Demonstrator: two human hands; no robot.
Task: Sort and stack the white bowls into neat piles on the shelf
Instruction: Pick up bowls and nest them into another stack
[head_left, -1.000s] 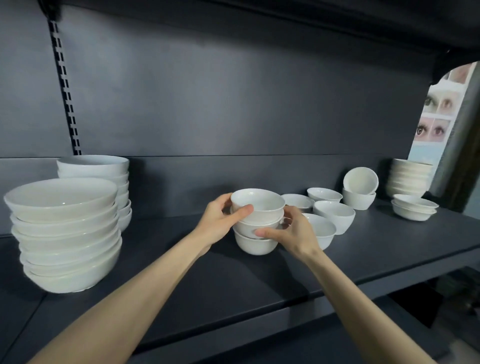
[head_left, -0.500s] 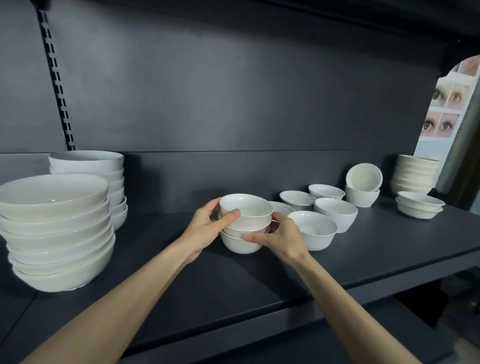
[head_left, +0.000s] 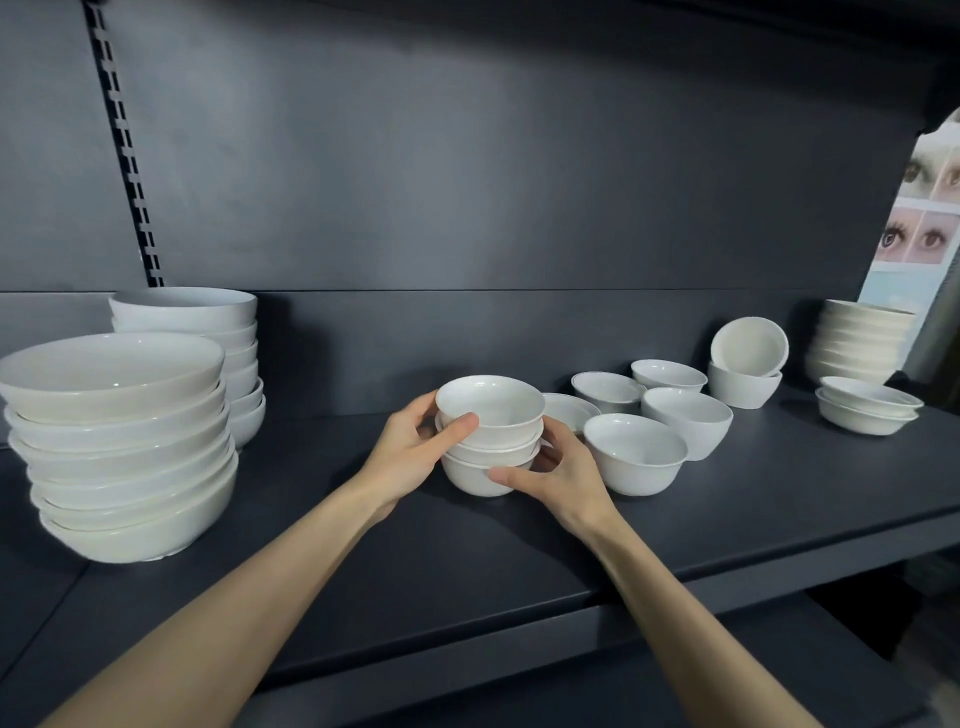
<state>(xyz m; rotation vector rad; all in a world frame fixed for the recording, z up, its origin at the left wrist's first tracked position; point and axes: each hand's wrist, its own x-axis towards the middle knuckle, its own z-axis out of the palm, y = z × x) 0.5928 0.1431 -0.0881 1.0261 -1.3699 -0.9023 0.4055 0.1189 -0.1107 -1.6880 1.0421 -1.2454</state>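
Both hands held a small pile of three bowls (head_left: 491, 436) mid-shelf (head_left: 467, 561). The left hand (head_left: 415, 452) curled round the top bowl and the right hand (head_left: 561, 467) round the bottom one. The big piles (head_left: 119, 447) at 9 o'clock looked done. Several loose bowls (head_left: 636, 452) at 3 o'clock were left; one may have been a saucer. There was bare room toward 9 o'clock, and the front edge lay at 6.

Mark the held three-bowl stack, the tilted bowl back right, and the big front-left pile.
Stack of three small white ceramic bowls (head_left: 506, 419): head view, top bowl's outer wall.
Tilted small white bowl (head_left: 748, 345): head view, its inner surface.
Pile of wide white bowls (head_left: 111, 375): head view, top bowl's inside.
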